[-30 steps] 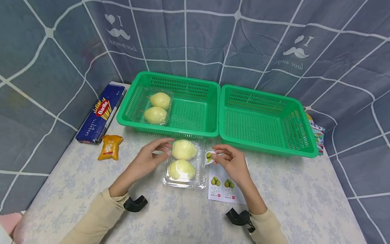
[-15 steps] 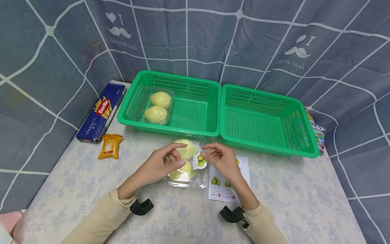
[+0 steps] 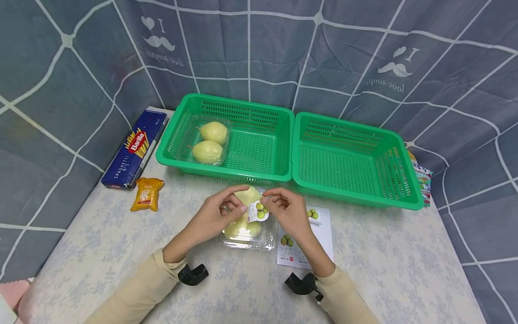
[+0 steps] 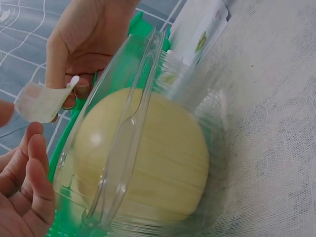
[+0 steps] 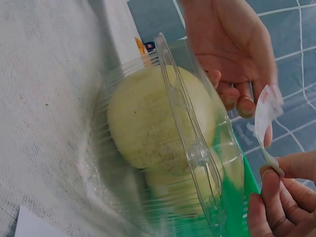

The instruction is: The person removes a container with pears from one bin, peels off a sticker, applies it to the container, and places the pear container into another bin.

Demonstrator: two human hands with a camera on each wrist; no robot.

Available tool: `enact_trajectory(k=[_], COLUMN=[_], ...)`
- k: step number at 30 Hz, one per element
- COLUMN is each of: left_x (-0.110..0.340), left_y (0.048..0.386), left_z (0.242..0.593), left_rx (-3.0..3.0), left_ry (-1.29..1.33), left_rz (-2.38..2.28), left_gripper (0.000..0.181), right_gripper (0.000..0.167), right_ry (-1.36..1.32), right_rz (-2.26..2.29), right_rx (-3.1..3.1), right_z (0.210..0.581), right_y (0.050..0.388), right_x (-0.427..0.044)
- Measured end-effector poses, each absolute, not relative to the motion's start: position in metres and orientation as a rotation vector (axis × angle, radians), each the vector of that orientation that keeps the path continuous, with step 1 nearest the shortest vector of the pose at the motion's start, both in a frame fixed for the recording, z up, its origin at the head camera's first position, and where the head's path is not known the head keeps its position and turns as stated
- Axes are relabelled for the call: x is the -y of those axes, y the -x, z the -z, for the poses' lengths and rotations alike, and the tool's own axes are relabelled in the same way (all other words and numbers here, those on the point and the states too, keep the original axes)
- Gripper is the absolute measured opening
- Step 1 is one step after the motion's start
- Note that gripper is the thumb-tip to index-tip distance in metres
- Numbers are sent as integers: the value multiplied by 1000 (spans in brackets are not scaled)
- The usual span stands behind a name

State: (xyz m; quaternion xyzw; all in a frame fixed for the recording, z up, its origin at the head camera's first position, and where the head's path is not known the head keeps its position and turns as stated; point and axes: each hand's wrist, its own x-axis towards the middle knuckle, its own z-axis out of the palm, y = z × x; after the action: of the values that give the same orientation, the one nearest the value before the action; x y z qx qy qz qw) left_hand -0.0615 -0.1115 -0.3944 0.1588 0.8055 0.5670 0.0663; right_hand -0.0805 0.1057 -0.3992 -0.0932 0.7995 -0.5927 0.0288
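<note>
A white label sticker printed with green fruit (image 3: 257, 211) is pinched at its right edge by my right hand (image 3: 289, 213). My left hand (image 3: 214, 216) is close to the label's left edge, fingers loosely bent; whether it touches the label cannot be told. Below both hands lies a closed clear plastic clamshell box (image 3: 247, 244) with two pale yellow pears (image 3: 247, 194) inside, partly covered by hands and label. In the right wrist view the label (image 5: 266, 116) hangs curved above the lid. A white label sheet (image 3: 285, 258) lies right of the box, partly under my right forearm.
Two green baskets stand behind; the left basket (image 3: 259, 172) holds another clamshell of pears (image 3: 208, 152), and the right basket (image 3: 336, 162) adjoins it. A blue spaghetti box (image 3: 131, 155) and an orange packet (image 3: 147, 194) lie left. A colourful bag (image 3: 422, 180) lies far right.
My right hand has carried the label leftward from beside the sheet to over the clamshell's lid. My left hand has moved slightly right and off the box's left side toward the label.
</note>
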Motion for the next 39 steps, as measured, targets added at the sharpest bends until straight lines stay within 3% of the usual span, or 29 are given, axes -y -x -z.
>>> enact_trajectory(k=[16,25,39], left_x=[112,121,119], left_y=[66,76,85], left_z=[396,395,398], left_rx=[-2373,-2333,-2291], left_ry=[-416,-358,-219], left_rz=[-1754,-1840,-1913], left_gripper=[50,48,54], right_gripper=[10,20,11], right_ry=[277,244,118], right_rz=[1801,1833,1801], right_rx=[-2471,-2383,-2389], right_z=[401,399,394], right_y=[76,79,86], right_x=[-98,-104,-103])
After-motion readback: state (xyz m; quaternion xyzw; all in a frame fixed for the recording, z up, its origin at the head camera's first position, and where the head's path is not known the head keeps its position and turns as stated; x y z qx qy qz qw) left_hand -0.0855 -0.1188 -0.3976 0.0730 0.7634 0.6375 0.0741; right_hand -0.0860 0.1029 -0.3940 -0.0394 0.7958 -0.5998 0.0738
